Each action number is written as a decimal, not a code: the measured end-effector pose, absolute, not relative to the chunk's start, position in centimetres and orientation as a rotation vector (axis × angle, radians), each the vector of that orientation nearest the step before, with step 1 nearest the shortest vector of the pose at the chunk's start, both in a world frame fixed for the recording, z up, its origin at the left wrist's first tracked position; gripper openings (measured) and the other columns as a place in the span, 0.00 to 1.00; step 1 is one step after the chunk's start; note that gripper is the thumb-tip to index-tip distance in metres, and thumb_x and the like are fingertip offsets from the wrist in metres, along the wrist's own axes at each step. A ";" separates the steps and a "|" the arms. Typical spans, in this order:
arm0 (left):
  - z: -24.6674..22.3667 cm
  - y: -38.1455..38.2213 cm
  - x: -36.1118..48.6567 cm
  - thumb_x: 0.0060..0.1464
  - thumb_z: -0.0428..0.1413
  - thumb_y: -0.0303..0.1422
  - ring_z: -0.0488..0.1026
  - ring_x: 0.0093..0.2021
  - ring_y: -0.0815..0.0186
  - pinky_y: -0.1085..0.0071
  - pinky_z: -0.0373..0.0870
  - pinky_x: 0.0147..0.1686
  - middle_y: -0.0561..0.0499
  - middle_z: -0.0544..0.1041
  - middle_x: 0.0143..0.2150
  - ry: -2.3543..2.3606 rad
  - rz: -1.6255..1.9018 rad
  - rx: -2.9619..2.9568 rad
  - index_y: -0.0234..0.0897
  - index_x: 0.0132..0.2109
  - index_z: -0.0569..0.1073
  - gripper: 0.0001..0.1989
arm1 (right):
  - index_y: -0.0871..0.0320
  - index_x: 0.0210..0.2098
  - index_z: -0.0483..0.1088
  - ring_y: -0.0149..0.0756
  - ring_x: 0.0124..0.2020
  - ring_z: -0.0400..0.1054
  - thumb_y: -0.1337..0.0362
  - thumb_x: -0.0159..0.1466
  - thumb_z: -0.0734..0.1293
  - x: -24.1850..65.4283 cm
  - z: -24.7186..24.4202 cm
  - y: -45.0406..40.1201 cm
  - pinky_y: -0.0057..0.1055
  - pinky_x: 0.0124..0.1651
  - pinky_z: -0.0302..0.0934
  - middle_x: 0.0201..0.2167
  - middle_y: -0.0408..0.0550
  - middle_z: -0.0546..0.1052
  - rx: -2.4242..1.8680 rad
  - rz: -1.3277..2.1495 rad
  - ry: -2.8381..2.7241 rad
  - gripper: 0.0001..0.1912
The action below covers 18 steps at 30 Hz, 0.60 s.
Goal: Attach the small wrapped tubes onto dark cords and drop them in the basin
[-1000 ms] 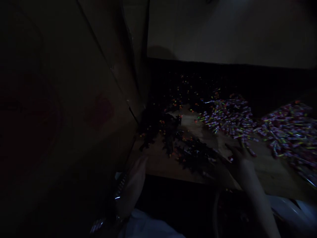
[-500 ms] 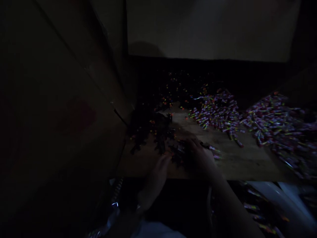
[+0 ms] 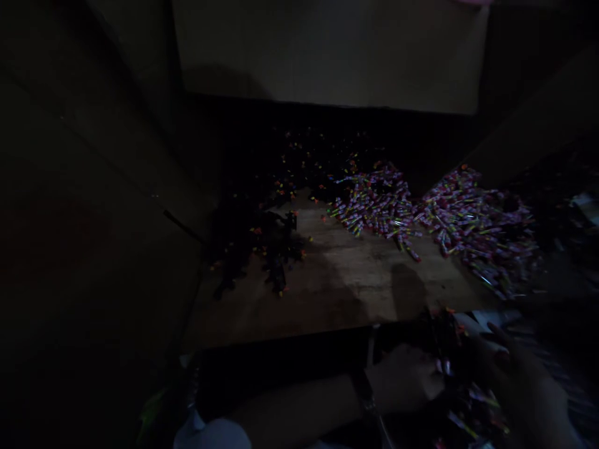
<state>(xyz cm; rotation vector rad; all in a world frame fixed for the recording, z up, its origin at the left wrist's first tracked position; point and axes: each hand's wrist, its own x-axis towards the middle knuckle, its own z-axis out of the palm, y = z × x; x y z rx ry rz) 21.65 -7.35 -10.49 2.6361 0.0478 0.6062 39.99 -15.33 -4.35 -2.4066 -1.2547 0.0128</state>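
Note:
In the dim head view, my left hand (image 3: 409, 374) reaches across to the right below the front edge of a wooden board (image 3: 374, 274), a band around its wrist. Its fingers are dark and blurred beside a cluster of small stick-shaped pieces (image 3: 447, 343) with shiny, colourful wrapping. On the other side of that cluster is my right hand (image 3: 524, 374), its fingers apart. More such pieces (image 3: 477, 399) lie below and between the hands. Whether the left fingers grip any of them is hidden by the dark.
Large heaps of pink-and-white stick pieces (image 3: 468, 212) cover the board's right side. Darker pieces with orange and yellow bits (image 3: 276, 268) lie scattered at left. A pale panel (image 3: 327, 56) stands behind, and a dark side wall (image 3: 93, 249) rises at left.
Both hands have moved off the board to the lower right, past its front edge. The dark pieces that lay between them on the board are gone from there. The view has shifted right.

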 end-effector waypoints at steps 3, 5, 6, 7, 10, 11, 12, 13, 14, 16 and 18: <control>-8.0 -1.1 16.6 0.60 0.46 0.27 0.67 0.48 0.59 0.61 0.64 0.49 0.44 0.73 0.44 0.571 0.716 2.657 0.33 0.46 0.70 0.10 | 0.54 0.50 0.70 0.47 0.34 0.74 0.46 0.55 0.65 36.9 -2.5 -11.3 0.37 0.29 0.68 0.36 0.53 0.78 -2.339 0.389 -0.940 0.28; -6.9 4.3 11.8 0.60 0.44 0.24 0.62 0.56 0.57 0.58 0.59 0.55 0.40 0.70 0.53 1.115 0.804 2.577 0.31 0.52 0.66 0.15 | 0.52 0.54 0.65 0.41 0.37 0.74 0.49 0.59 0.63 34.2 -2.4 -8.1 0.34 0.34 0.69 0.41 0.50 0.78 -1.970 0.609 -0.864 0.26; -6.7 6.8 9.3 0.60 0.45 0.25 0.61 0.57 0.55 0.55 0.57 0.56 0.40 0.69 0.54 1.297 0.774 2.561 0.31 0.54 0.66 0.16 | 0.51 0.57 0.61 0.38 0.34 0.73 0.50 0.61 0.62 32.8 -2.7 -6.4 0.33 0.33 0.69 0.40 0.49 0.77 -1.816 0.727 -0.879 0.26; -6.6 9.0 7.1 0.60 0.46 0.26 0.59 0.59 0.53 0.50 0.54 0.57 0.39 0.67 0.57 1.470 0.703 2.523 0.32 0.56 0.64 0.17 | 0.52 0.58 0.59 0.35 0.28 0.72 0.51 0.62 0.61 31.4 -3.2 -4.9 0.30 0.28 0.67 0.35 0.47 0.77 -1.722 0.804 -0.915 0.27; -7.0 12.7 2.8 0.57 0.53 0.30 0.64 0.54 0.55 0.52 0.57 0.56 0.45 0.73 0.51 1.373 0.497 2.601 0.36 0.54 0.67 0.17 | 0.56 0.54 0.60 0.32 0.23 0.67 0.53 0.62 0.62 27.5 -5.3 -0.7 0.26 0.24 0.63 0.25 0.42 0.73 -1.599 0.885 -1.196 0.24; -7.1 13.0 2.2 0.57 0.54 0.31 0.66 0.52 0.58 0.56 0.59 0.55 0.47 0.75 0.48 1.300 0.466 2.634 0.38 0.52 0.69 0.15 | 0.57 0.50 0.63 0.32 0.25 0.67 0.54 0.61 0.62 26.3 -5.8 0.6 0.27 0.27 0.64 0.26 0.44 0.73 -1.557 0.884 -1.320 0.21; -7.0 13.0 2.0 0.57 0.54 0.30 0.67 0.51 0.60 0.60 0.61 0.54 0.49 0.76 0.46 1.245 0.454 2.659 0.39 0.50 0.70 0.13 | 0.58 0.46 0.65 0.34 0.27 0.68 0.55 0.61 0.62 25.3 -6.3 1.7 0.29 0.30 0.65 0.28 0.45 0.74 -1.509 0.893 -1.425 0.17; -6.9 12.7 2.1 0.57 0.53 0.30 0.67 0.51 0.62 0.62 0.61 0.54 0.50 0.75 0.46 1.206 0.451 2.679 0.39 0.50 0.70 0.13 | 0.58 0.41 0.68 0.35 0.30 0.69 0.56 0.61 0.62 24.4 -6.6 2.6 0.31 0.34 0.65 0.29 0.47 0.75 -1.465 0.904 -1.497 0.14; -6.6 12.2 2.4 0.57 0.52 0.29 0.66 0.52 0.62 0.63 0.61 0.55 0.50 0.75 0.47 1.169 0.456 2.696 0.39 0.50 0.70 0.13 | 0.57 0.38 0.69 0.37 0.33 0.70 0.57 0.60 0.62 23.8 -6.8 3.4 0.33 0.38 0.65 0.32 0.49 0.76 -1.420 0.923 -1.549 0.12; -6.0 10.9 3.3 0.58 0.51 0.27 0.65 0.53 0.62 0.63 0.60 0.56 0.49 0.74 0.49 1.100 0.472 2.722 0.37 0.51 0.69 0.14 | 0.57 0.38 0.71 0.39 0.41 0.70 0.58 0.59 0.63 23.1 -6.8 4.5 0.36 0.46 0.63 0.38 0.50 0.77 -1.360 0.953 -1.585 0.11; -5.7 9.5 4.2 0.58 0.50 0.26 0.66 0.52 0.60 0.61 0.62 0.54 0.47 0.74 0.49 1.017 0.460 2.741 0.35 0.51 0.69 0.14 | 0.57 0.43 0.70 0.39 0.46 0.69 0.60 0.60 0.62 23.1 -6.6 4.9 0.36 0.51 0.60 0.44 0.51 0.76 -1.336 0.973 -1.585 0.14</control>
